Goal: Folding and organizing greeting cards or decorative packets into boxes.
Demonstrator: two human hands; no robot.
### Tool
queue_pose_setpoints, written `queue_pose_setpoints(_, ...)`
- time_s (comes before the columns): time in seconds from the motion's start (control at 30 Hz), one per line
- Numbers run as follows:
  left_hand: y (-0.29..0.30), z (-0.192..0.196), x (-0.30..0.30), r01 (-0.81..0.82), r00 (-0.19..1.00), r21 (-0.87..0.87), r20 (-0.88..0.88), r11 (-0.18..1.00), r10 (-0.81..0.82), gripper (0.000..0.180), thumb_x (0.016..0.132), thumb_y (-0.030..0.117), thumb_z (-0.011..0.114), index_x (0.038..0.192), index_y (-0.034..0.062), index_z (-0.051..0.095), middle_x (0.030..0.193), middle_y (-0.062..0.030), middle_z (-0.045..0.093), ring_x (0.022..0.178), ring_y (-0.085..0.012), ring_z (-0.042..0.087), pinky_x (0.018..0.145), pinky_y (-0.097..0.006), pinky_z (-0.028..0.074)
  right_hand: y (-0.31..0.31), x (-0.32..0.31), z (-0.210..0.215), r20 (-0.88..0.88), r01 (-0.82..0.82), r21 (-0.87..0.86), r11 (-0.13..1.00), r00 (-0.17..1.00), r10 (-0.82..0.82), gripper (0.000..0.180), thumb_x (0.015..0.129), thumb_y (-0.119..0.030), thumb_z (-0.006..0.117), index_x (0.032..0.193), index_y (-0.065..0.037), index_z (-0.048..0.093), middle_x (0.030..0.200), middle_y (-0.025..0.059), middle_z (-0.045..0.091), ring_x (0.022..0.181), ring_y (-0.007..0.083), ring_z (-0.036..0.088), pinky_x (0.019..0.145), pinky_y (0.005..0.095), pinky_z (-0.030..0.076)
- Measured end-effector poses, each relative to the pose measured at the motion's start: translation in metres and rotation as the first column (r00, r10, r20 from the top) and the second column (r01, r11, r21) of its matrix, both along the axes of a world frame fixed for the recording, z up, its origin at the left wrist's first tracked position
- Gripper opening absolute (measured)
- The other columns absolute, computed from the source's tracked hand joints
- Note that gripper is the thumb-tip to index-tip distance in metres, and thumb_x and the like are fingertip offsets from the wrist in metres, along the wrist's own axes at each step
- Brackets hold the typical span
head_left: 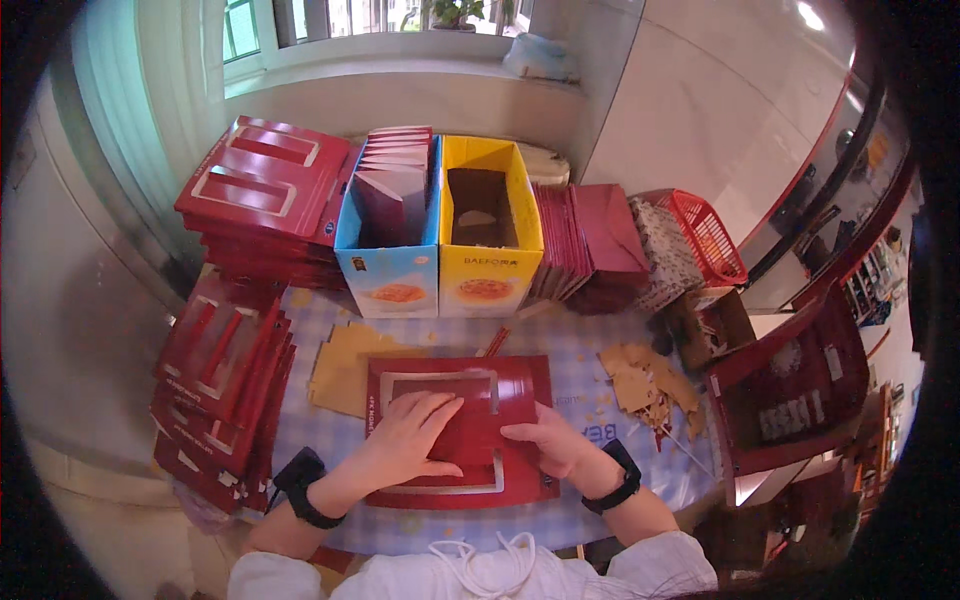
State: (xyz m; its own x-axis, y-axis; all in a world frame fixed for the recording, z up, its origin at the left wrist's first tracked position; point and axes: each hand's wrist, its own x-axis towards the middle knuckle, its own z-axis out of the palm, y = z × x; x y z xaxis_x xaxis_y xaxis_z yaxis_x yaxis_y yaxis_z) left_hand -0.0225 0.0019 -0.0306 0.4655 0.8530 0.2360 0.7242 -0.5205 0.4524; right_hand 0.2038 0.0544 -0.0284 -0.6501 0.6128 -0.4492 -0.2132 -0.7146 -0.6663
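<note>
A glossy dark red printed cardboard sheet (462, 372) with silver frame shapes lies in front of me on the table. My left hand (412, 437) rests flat on its middle, fingers stretched and thumb apart. At the sheet's right side my right hand (553, 440) grips the red cardboard, thumb on top; its other fingers are partly hidden. Tan cardboard pieces (340, 370) stick out from beneath the sheet's far left corner. Just past the far edge lie thin red strips (495, 341).
Stacked red sheets (250, 185) stand at the left. Blue box (390, 280) holds folded red pieces, beside a yellow box (492, 285). Red folded envelopes (610, 235) and a red basket (710, 235) sit back right. Tan scraps (650, 385) lie on the checked tablecloth (590, 345).
</note>
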Motion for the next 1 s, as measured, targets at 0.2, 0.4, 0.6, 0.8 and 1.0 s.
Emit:
queue_pose_setpoints(0.2, -0.001, -0.003, 0.002, -0.028, 0.999, -0.063, -0.023, 0.998, 0.027, 0.076, 0.064, 0.045, 0.072, 0.122, 0.0045, 0.045, 0.119, -0.015, 0.046, 0.111, -0.034, 0.042, 0.095, -0.044, 0.035, -0.004, -0.004, -0.002, 0.059, 0.032, 0.012, 0.999, 0.998, -0.033, 0.045, 0.077, 0.0, 0.06, 0.119, -0.004, 0.044, 0.113, 0.0071, 0.055, 0.102, 0.0194, 0.054, 0.088, 0.0348, 0.045)
queue_pose_setpoints(0.4, 0.001, -0.01, 0.003, -0.056, 0.997, 0.036, -0.045, 0.998, 0.058, 0.062, 0.065, 0.04, 0.071, 0.114, 0.0072, 0.052, 0.104, -0.0084, 0.056, 0.098, -0.0263, 0.052, 0.086, -0.039, 0.04, -0.006, -0.01, -0.007, 0.221, 0.126, 0.318, 0.94, 0.954, -0.202, 0.053, 0.077, -0.002, 0.061, 0.124, -0.004, 0.035, 0.115, 0.0098, 0.051, 0.104, 0.0222, 0.052, 0.09, 0.0351, 0.043)
queue_pose_setpoints(0.6, 0.002, -0.006, 0.004, -0.064, 0.994, 0.041, -0.085, 0.997, 0.067, 0.058, 0.066, 0.038, 0.071, 0.112, 0.0077, 0.054, 0.102, -0.0078, 0.058, 0.096, -0.025, 0.054, 0.084, -0.038, 0.041, -0.003, -0.012, 0.006, 0.389, -0.397, 0.91, 0.118, 0.721, -0.574, 0.051, 0.073, -0.012, 0.067, 0.117, -0.004, 0.044, 0.115, 0.0166, 0.048, 0.109, 0.0327, 0.047, 0.097, 0.0403, 0.036)
queue_pose_setpoints(0.8, 0.0, -0.005, 0.0, -0.05, 0.997, -0.003, -0.055, 0.999, 0.05, 0.058, 0.068, 0.036, 0.069, 0.114, 0.0043, 0.053, 0.106, -0.0102, 0.057, 0.098, -0.0264, 0.053, 0.087, -0.038, 0.042, -0.004, -0.017, 0.009, 0.558, -0.63, 0.756, -0.176, 0.761, -0.331, 0.038, 0.069, -0.02, 0.071, 0.1, -0.005, 0.055, 0.106, 0.0135, 0.058, 0.101, 0.0295, 0.054, 0.095, 0.0438, 0.039)
queue_pose_setpoints(1.0, -0.004, -0.006, -0.021, -0.002, 0.992, 0.022, -0.127, 1.0, 0.004, 0.055, 0.069, 0.029, 0.068, 0.114, 0.0019, 0.053, 0.109, -0.0131, 0.057, 0.1, -0.026, 0.054, 0.089, -0.036, 0.042, -0.003, -0.02, 0.017, 0.593, -0.682, 0.685, -0.257, 0.727, -0.347, 0.032, 0.065, -0.017, 0.071, 0.091, -0.005, 0.056, 0.101, 0.0117, 0.06, 0.093, 0.0275, 0.058, 0.09, 0.0423, 0.044)
